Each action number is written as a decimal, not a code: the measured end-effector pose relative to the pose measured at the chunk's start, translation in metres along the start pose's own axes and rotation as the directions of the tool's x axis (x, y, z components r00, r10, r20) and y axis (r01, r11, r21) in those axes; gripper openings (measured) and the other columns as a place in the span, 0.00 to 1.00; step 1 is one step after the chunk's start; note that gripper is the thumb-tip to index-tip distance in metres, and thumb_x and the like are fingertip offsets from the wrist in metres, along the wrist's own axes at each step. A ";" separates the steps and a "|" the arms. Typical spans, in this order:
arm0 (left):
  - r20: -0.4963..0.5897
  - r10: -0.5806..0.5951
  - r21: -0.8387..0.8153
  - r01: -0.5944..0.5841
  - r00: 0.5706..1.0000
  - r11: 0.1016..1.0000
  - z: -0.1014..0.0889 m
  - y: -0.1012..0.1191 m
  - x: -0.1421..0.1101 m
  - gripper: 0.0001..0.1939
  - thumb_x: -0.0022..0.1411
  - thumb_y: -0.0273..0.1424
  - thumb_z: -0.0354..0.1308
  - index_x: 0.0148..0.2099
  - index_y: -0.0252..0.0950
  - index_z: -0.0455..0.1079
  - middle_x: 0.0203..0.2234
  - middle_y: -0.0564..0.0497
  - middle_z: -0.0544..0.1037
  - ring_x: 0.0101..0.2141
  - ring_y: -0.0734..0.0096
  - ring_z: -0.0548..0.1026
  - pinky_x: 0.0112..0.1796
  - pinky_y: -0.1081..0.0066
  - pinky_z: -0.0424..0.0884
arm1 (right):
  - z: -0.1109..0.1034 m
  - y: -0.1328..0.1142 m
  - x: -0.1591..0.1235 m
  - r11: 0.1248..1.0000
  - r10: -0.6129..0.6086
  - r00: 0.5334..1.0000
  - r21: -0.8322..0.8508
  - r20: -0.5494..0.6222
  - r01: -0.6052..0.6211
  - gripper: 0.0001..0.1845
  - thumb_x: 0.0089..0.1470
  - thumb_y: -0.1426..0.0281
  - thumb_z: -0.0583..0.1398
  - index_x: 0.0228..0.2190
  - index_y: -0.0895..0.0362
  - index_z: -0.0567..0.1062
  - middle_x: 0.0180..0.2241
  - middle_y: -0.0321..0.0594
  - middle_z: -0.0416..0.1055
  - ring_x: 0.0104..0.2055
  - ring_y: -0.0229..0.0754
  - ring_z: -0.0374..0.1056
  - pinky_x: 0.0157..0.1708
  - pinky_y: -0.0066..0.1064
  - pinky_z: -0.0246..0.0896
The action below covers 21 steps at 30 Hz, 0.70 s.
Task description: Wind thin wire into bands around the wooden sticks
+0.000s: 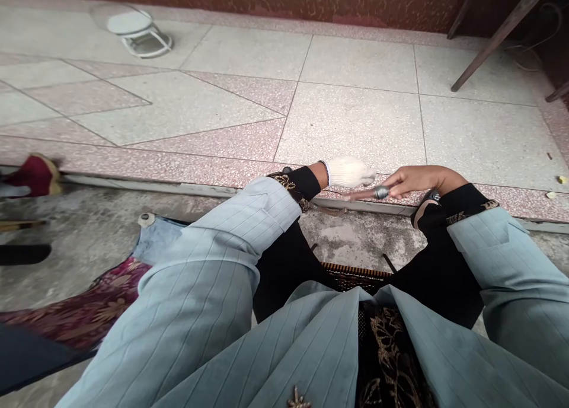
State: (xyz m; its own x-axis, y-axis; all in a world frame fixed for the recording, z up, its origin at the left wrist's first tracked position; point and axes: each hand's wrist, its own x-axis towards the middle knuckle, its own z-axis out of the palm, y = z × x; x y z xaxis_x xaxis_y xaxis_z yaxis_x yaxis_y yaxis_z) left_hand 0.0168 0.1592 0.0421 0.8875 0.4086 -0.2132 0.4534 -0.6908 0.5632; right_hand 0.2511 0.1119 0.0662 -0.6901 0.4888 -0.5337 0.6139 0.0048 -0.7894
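Observation:
My left hand [349, 172] wears a white knitted glove. Its fingers are curled together over the pink stone step; whatever they hold, if anything, is hidden. Bare and closed, my right hand [413, 181] grips a hand tool [363, 194] just to the right of the glove. This tool has a silver-coloured band near my fingers and a narrow brownish length pointing left, below the glove. A thin curved brown strip [331, 210] shows below the left wrist at the step's edge; I cannot tell whether it belongs to the tool.
A terrazzo step [355, 117] runs across in front of my knees. A small white stool [146, 34] stands on it at the back left. Wooden legs [498, 40] rise at the right. To my left are patterned maroon cloth [111, 298] and a red shoe [33, 175].

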 end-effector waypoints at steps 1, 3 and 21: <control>-0.013 -0.002 -0.029 0.002 1.000 1.000 -0.002 -0.001 0.000 0.13 0.64 0.35 0.51 0.41 0.39 0.77 0.30 0.46 0.78 0.34 0.63 0.73 0.38 0.65 0.65 | -0.002 -0.003 -0.005 0.997 -0.043 0.997 0.067 -0.068 0.048 0.19 0.52 0.57 0.65 0.42 0.54 0.82 0.25 0.33 0.68 0.27 0.35 0.59 0.30 0.30 0.54; -0.049 -0.006 -0.062 0.003 0.999 0.998 -0.005 -0.002 0.001 0.16 0.67 0.37 0.48 0.44 0.38 0.76 0.32 0.46 0.78 0.33 0.66 0.72 0.37 0.66 0.65 | -0.003 -0.007 -0.012 0.972 -0.099 0.968 0.188 -0.231 0.144 0.17 0.53 0.57 0.65 0.39 0.55 0.81 0.25 0.33 0.67 0.26 0.33 0.57 0.28 0.28 0.53; -0.005 -0.039 -0.124 0.038 0.999 0.992 0.002 0.005 -0.007 0.18 0.62 0.45 0.52 0.43 0.43 0.78 0.35 0.45 0.80 0.37 0.57 0.74 0.36 0.57 0.67 | -0.009 0.008 0.007 0.963 0.213 0.556 0.077 -0.803 -0.258 0.13 0.53 0.64 0.64 0.38 0.60 0.80 0.22 0.37 0.68 0.23 0.36 0.60 0.25 0.31 0.52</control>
State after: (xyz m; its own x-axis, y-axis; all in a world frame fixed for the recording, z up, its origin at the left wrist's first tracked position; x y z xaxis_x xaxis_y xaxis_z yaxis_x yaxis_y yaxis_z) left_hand 0.0128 0.1518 0.0451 0.8689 0.4379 -0.2310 0.4728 -0.5958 0.6492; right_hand 0.2543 0.1235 0.0591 0.0549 0.9736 -0.2216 0.7394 -0.1888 -0.6462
